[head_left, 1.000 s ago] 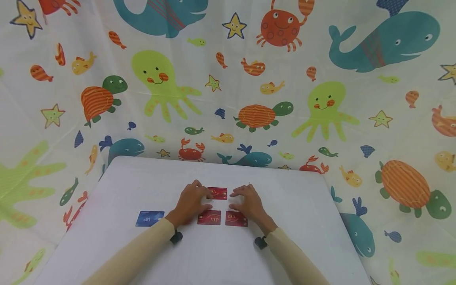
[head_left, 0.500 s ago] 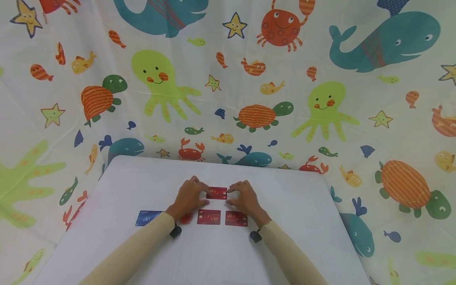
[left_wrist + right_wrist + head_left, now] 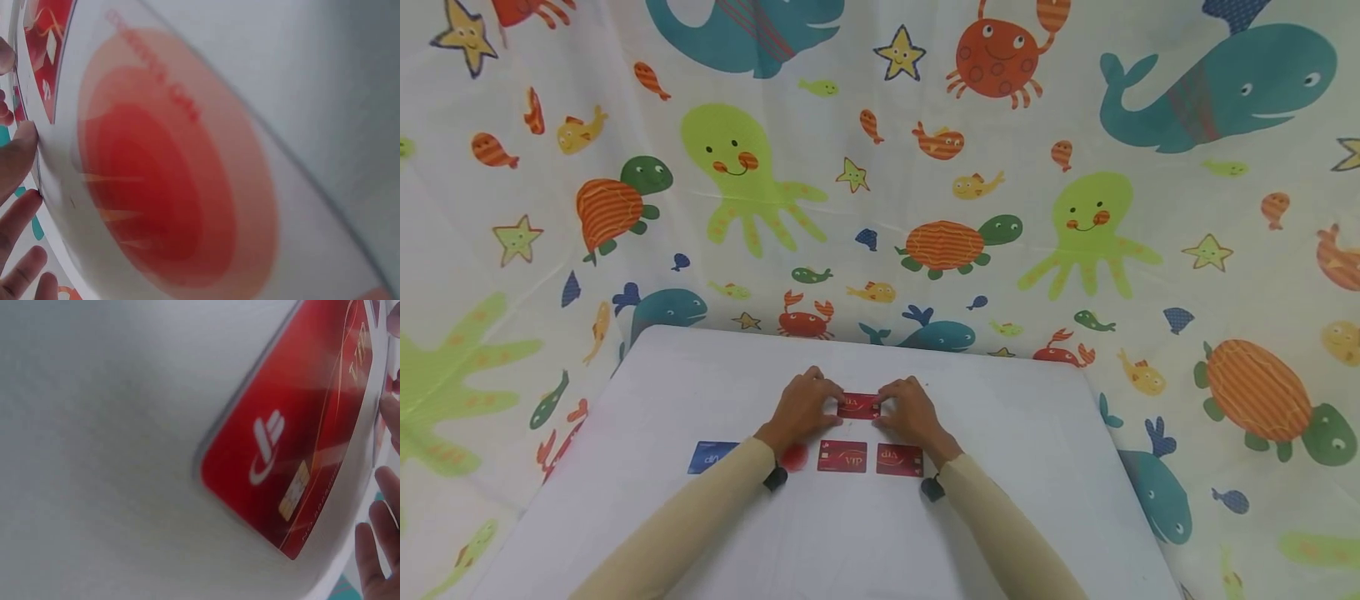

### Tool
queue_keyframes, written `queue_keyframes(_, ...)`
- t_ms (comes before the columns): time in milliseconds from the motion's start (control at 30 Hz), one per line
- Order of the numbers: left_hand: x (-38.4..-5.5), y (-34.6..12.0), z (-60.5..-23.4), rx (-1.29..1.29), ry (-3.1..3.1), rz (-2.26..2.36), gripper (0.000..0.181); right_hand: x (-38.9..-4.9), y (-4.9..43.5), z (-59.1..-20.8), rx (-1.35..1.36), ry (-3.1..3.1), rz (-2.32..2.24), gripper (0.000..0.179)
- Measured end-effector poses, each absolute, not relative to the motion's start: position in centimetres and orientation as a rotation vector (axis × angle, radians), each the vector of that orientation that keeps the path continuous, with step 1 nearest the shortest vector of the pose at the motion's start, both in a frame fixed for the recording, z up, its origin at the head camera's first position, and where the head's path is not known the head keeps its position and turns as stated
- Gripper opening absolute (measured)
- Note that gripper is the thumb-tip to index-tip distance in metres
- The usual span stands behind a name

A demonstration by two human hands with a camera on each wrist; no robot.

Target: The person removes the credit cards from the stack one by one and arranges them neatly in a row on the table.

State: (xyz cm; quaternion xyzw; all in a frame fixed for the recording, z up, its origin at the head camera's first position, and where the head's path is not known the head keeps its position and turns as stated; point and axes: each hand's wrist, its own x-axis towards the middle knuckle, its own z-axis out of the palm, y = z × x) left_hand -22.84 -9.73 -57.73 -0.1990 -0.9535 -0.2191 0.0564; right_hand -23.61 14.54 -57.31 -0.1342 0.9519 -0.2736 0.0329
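Note:
A red VIP card (image 3: pixel 859 407) lies on the white table, at the top of the group of cards. My left hand (image 3: pixel 805 407) pinches its left end, index finger at the upper corner and thumb by the lower one. At its right end my right hand (image 3: pixel 913 417) holds the card the same way. Below lie two more red VIP cards, one at the left (image 3: pixel 842 457) and one at the right (image 3: pixel 900 460). The right wrist view shows the right one (image 3: pixel 281 431) close up, with its chip. Beside my left wrist is a white card with red circles (image 3: pixel 175 181).
A blue VIP card (image 3: pixel 709 457) lies at the left, partly hidden by my left sleeve (image 3: pixel 700 517). Behind the white table (image 3: pixel 1015 433) hangs a curtain (image 3: pixel 880 167) printed with sea animals.
Both hands have moved inward and slightly away from me onto the ends of the top red card. More of the red-circled card shows beside my left wrist. The lower red cards stay put.

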Motion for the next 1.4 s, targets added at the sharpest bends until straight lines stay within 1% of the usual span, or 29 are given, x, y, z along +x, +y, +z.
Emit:
queue_keyframes(367, -23.2, -9.6, -57.6, -0.577, -2.917, -0.682, 0.035, -23.8, 14.5, -57.3, -0.406, 2.895, -0.902, 0.024)
queue_keyframes(633, -23.3, -9.8, -57.8, -0.564, -2.914, -0.711, 0.034, -24.0, 14.5, -57.4, -0.415, 2.892, -0.902, 0.027)
queue_keyframes(833, -23.3, -9.8, -57.4, -0.574, -2.915, -0.729, 0.034, -24.0, 14.5, -57.4, -0.400, 2.885, -0.925, 0.026)
queue_keyframes(1167, -23.2, -9.6, -56.9, -0.576, -2.906, -0.727, 0.033, -24.0, 14.9, -57.2, -0.386, 2.894, -0.872, 0.033)
queue_keyframes(1400, -22.9, -9.4, -56.5, -0.603, -2.889, -0.744, 0.033, -23.7, 15.2, -56.8, -0.415, 2.903, -0.873, 0.034)
